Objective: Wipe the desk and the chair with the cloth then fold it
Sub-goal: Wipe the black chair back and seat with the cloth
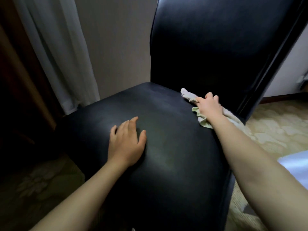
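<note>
A dark leather chair (166, 105) with a tall backrest fills the view. A pale, crumpled cloth (188, 95) lies on the back right corner of the seat, where seat and backrest meet. My right hand (209, 106) lies on top of the cloth with its fingers curled into it, pressing it against the seat. Part of the cloth sticks out to the left of the hand and part hangs past the seat's right edge. My left hand (127, 142) rests flat on the middle of the seat, fingers spread, holding nothing.
A white curtain (55, 52) hangs at the left in front of a grey wall. Patterned pale carpet (273, 130) lies to the right of the chair. A dark wooden panel stands at the far left.
</note>
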{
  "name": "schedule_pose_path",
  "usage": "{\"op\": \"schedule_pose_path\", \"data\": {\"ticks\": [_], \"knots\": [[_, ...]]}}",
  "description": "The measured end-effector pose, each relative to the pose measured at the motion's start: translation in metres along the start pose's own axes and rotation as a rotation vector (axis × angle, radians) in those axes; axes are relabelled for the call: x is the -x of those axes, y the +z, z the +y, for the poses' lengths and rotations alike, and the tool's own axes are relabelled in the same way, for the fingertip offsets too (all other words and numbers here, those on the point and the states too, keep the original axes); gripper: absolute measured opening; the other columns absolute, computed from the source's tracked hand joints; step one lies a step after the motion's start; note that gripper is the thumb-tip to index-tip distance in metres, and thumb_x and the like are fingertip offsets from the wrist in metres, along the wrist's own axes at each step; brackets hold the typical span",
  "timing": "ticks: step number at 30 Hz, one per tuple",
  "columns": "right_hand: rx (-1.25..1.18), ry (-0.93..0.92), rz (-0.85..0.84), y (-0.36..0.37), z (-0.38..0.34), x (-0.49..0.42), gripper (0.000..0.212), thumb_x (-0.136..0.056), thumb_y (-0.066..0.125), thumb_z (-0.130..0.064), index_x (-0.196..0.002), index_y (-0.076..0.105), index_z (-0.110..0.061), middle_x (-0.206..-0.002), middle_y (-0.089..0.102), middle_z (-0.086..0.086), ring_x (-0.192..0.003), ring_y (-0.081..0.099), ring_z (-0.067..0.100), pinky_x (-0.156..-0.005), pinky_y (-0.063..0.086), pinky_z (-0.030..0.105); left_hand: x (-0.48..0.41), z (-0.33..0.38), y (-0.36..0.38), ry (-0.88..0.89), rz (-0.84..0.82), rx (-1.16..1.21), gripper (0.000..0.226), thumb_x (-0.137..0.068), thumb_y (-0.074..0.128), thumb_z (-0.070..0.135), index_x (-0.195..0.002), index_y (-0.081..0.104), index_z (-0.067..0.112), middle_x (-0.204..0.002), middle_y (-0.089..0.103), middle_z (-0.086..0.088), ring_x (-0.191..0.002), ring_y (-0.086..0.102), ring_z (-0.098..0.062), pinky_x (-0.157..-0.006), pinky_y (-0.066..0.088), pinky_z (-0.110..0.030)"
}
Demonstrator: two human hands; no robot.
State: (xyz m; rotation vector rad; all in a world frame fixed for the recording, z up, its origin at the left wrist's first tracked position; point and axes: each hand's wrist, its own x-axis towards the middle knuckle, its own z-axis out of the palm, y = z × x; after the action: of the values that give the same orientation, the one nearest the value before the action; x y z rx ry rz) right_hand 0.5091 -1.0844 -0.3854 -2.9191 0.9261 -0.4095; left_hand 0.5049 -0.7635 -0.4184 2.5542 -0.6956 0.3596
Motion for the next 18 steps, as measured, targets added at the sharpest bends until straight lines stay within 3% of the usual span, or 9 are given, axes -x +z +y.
{"op": "schedule_pose_path", "data": {"ticks": [4,8,11,13,14,16,18], "knots": [[0.085,0.132,0.16,0.006,-0.001,-0.025,0.038,-0.1,0.032,-0.041,-0.119,0.051,-0.015,-0.13,0.038,0.018,-0.116,0.038,0.04,-0.092,0.034,0.045,-0.003,-0.006,0.007,0.023,0.068,-0.033,0.073,-0.077,0.012,0.055,-0.133,0.044,0.02,-0.134,0.051,0.004,-0.129,0.041,-0.012,-0.111,0.016,-0.038],[0.008,0.15,0.146,0.007,-0.002,-0.022,0.039,-0.1,0.029,-0.034,-0.119,0.046,-0.005,-0.123,0.051,0.02,-0.111,0.047,0.041,-0.085,0.039,0.043,-0.008,-0.012,0.006,0.049,0.086,-0.049,0.067,-0.079,0.017,0.051,-0.126,0.052,0.018,-0.126,0.057,0.001,-0.122,0.048,-0.016,-0.108,0.022,-0.039],[-0.029,0.043,0.069,0.001,0.014,-0.009,0.034,-0.098,0.026,-0.025,-0.096,0.056,-0.009,-0.105,0.057,0.017,-0.099,0.052,0.037,-0.075,0.035,0.038,-0.009,-0.017,0.004,0.054,0.08,-0.052,0.065,-0.08,0.019,0.05,-0.123,0.054,0.016,-0.125,0.059,0.0,-0.12,0.05,-0.018,-0.106,0.024,-0.037],[-0.148,-0.024,-0.016,-0.007,0.021,0.007,0.033,-0.097,0.028,-0.025,-0.075,0.051,-0.016,-0.092,0.054,0.013,-0.089,0.051,0.032,-0.069,0.031,0.034,-0.012,-0.019,0.002,0.05,0.08,-0.04,0.06,-0.082,0.025,0.047,-0.123,0.055,0.015,-0.125,0.059,-0.003,-0.119,0.051,-0.02,-0.106,0.025,-0.036],[-0.176,-0.068,-0.042,-0.009,0.023,0.016,0.032,-0.097,0.03,-0.025,-0.077,0.055,-0.019,-0.094,0.054,0.012,-0.09,0.051,0.031,-0.07,0.033,0.034,-0.014,-0.02,0.001,0.048,0.076,-0.029,0.056,-0.083,0.029,0.044,-0.124,0.055,0.014,-0.125,0.06,-0.004,-0.119,0.051,-0.022,-0.105,0.026,-0.037],[-0.172,-0.166,-0.077,-0.01,0.017,0.036,0.03,-0.097,0.035,-0.025,-0.102,0.064,-0.018,-0.11,0.058,0.011,-0.102,0.054,0.033,-0.084,0.039,0.037,-0.016,-0.023,0.0,0.049,0.072,-0.019,0.053,-0.083,0.035,0.04,-0.124,0.054,0.012,-0.124,0.06,-0.007,-0.118,0.051,-0.024,-0.104,0.028,-0.038],[-0.187,-0.303,-0.091,-0.009,-0.002,0.062,0.031,-0.099,0.039,-0.026,-0.118,0.062,-0.019,-0.121,0.058,0.009,-0.113,0.052,0.03,-0.096,0.037,0.036,-0.017,-0.026,-0.001,0.043,0.076,-0.016,0.054,-0.083,0.035,0.04,-0.125,0.053,0.011,-0.124,0.059,-0.009,-0.118,0.051,-0.027,-0.104,0.029,-0.039]]}}
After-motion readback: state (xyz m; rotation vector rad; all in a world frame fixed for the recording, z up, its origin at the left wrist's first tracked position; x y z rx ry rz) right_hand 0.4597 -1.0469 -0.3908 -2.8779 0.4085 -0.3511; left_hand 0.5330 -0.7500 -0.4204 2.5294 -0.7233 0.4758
